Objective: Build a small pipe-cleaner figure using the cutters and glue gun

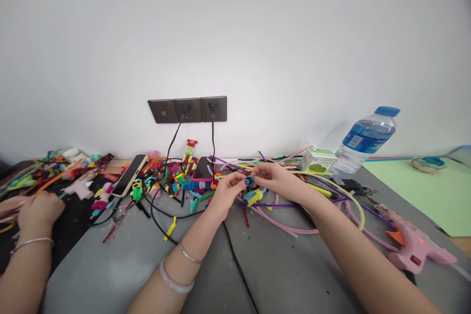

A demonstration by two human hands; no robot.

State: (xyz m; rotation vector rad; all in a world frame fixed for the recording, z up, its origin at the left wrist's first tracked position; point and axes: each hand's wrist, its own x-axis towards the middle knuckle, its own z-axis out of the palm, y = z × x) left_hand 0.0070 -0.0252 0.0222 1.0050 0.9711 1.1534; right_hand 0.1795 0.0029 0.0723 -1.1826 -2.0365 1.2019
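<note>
Both of my hands meet over the middle of the grey table (206, 265). Between their fingertips is a small blue-and-yellow fuzzy figure (253, 198), dark blue at the top and yellow below. My left hand (230, 192) pinches its upper part from the left, thumb and index finger closed. From the right, the fingers of my right hand (271, 179) close on the same blue top. Fingers partly hide that top. Pink and yellow pipe cleaners (283, 228) curve behind and beneath my right hand.
At left, a co-worker's hand (40, 208) rests near colourful fuzzy craft pieces. A pink glue gun (415, 243) lies at right. Behind it stand a water bottle (364, 140) and a small box (317, 160). Phones (129, 175) and black cables (235, 255) lie about.
</note>
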